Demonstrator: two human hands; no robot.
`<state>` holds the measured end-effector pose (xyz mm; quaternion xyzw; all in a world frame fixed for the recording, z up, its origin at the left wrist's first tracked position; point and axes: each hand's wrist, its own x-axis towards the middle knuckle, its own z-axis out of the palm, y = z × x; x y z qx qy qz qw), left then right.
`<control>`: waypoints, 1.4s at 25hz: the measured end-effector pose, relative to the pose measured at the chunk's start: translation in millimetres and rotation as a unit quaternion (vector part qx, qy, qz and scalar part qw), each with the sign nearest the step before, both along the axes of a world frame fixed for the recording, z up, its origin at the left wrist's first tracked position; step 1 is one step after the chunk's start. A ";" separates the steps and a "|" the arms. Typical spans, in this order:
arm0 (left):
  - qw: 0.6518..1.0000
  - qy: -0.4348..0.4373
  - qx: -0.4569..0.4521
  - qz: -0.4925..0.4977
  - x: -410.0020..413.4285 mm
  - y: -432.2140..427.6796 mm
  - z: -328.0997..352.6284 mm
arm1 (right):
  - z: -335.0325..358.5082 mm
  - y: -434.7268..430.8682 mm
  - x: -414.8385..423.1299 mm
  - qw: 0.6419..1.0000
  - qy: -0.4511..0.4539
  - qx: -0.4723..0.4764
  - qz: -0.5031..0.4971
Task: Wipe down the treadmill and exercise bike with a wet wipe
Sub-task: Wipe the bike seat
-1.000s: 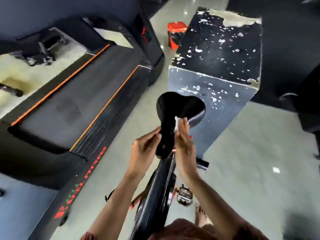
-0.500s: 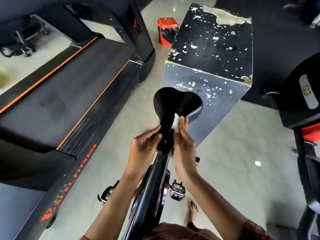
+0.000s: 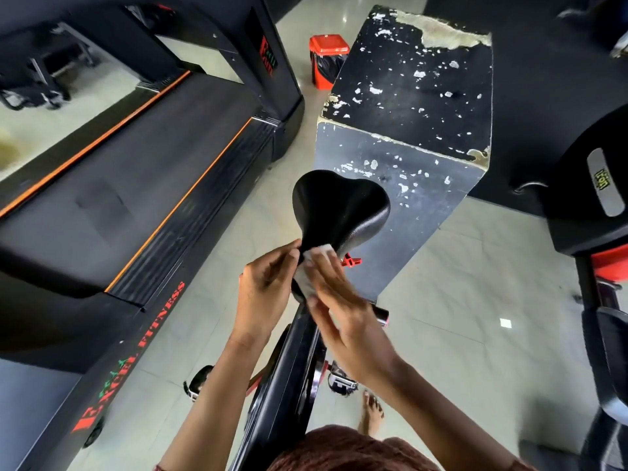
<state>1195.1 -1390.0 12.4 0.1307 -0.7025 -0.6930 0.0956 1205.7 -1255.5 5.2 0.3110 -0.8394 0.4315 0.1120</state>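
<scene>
Judging by the wipe (image 3: 317, 252) on the narrow nose of the saddle (image 3: 339, 205) at frame centre, the bike (image 3: 285, 379) is partway wiped; whether the treadmill (image 3: 136, 185) at left is done cannot be told. The right grip (image 3: 343, 311) lies flat, fingers straight, pressing the wipe down. The left grip (image 3: 265, 294) curls round the nose beside it.

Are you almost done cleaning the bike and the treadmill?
Not sure yet. The right hand presses the wet wipe on the narrow front of the saddle while the left hand holds it. The bike frame likely comes next. The treadmill shows no sign either way of being wiped.
</scene>
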 end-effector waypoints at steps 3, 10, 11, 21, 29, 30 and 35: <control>0.997 0.002 -0.076 -0.010 -2.2 2.1 1.9 | -11.0 -2.9 -45.5 0.997 -0.070 -0.011 -0.011; 0.983 0.020 -0.178 -0.039 -12.4 0.0 5.0 | -14.7 2.3 -36.7 0.977 -0.162 -0.120 -0.065; 0.981 0.022 -0.189 -0.043 -14.6 -0.1 4.9 | -16.3 -1.5 -18.7 0.980 -0.143 -0.128 -0.044; 0.932 0.065 -0.325 -0.147 -33.7 15.2 -2.9 | -18.4 -4.0 -82.5 0.871 -0.321 -0.265 -0.262; 0.932 0.074 -0.324 -0.143 -35.0 16.0 -5.9 | -24.9 -21.3 -34.4 0.859 -0.337 -0.343 -0.175; 0.932 0.074 -0.324 -0.144 -34.6 16.0 -5.1 | -25.2 -19.0 -48.4 0.859 -0.327 -0.340 -0.201; 0.935 0.066 -0.321 -0.139 -33.8 17.0 -3.4 | -9.9 -4.4 -79.3 0.857 -0.346 -0.312 -0.220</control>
